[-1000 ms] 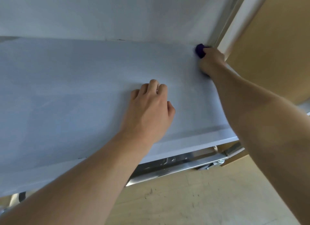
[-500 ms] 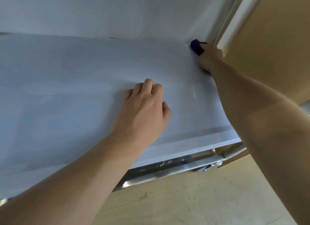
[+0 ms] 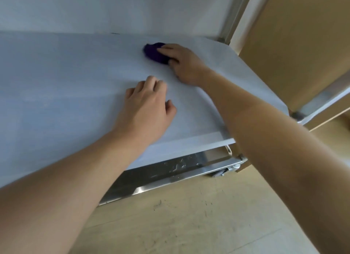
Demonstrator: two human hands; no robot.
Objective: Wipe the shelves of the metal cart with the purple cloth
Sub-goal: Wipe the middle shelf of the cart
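Observation:
The cart's pale grey shelf (image 3: 66,87) fills the upper left of the head view. My right hand (image 3: 184,64) holds the bunched purple cloth (image 3: 154,51) down on the shelf near its back, right of centre, fingers curled over the cloth. My left hand (image 3: 147,109) rests on the shelf nearer the front edge, its fingertips bent against the surface and holding nothing. A lower metal shelf (image 3: 170,170) shows under the front edge.
A metal upright post (image 3: 234,13) rises at the back right corner. A tan panel (image 3: 303,45) stands to the right, crossed by a metal rail (image 3: 322,100). A caster (image 3: 225,171) sits on the wooden floor (image 3: 189,215).
My right hand has swept the purple cloth leftwards from the back right corner towards the middle of the shelf. My left hand has stayed in about the same spot.

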